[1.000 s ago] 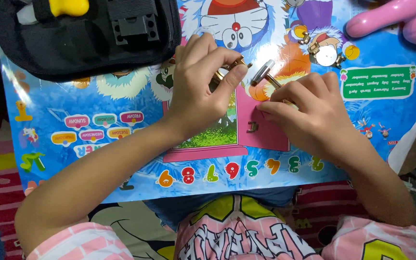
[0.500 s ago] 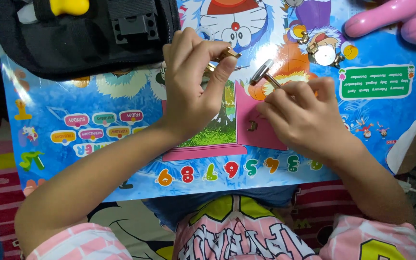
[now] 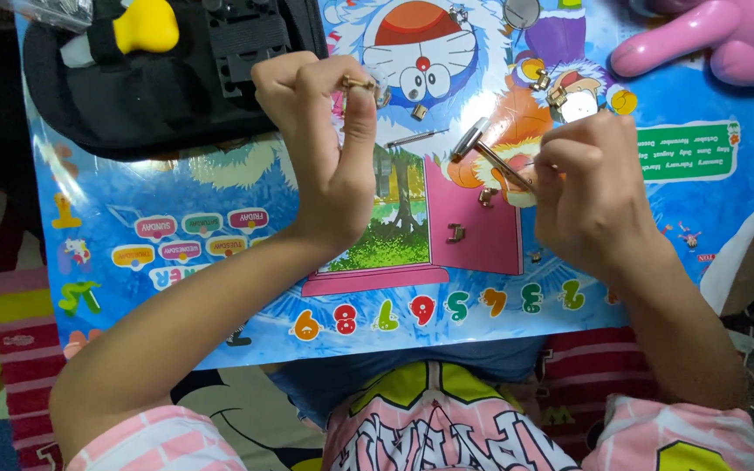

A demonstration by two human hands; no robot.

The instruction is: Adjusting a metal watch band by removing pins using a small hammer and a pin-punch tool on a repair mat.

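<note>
The left hand [image 3: 329, 148] was raised at about eleven o'clock over the counter [image 3: 176, 288], a low surface covered by a bright cartoon mat with coloured numerals along its near edge. Its thumb and forefinger were pinched together on a small brass-coloured link [image 3: 358, 84], lifted clear of the mat, probably so the tiny piece could be seen and turned at the fingertips. The right hand [image 3: 591, 187], at about two o'clock, was closed around the handle of a small metal hammer [image 3: 482, 150], whose head pointed toward ten o'clock and hung just above the mat; the grip sat well back on the handle, which left the head free.

Between the two hands lay a thin metal pin [image 3: 416, 138], and near it several small metal links [image 3: 455, 233] were scattered over the pink part of the mat, apart from one another and within reach of either hand. A black tool pouch [image 3: 167, 87] with a yellow piece on it lay at ten o'clock, and a pink inflated toy [image 3: 709, 39] lay at one o'clock.
</note>
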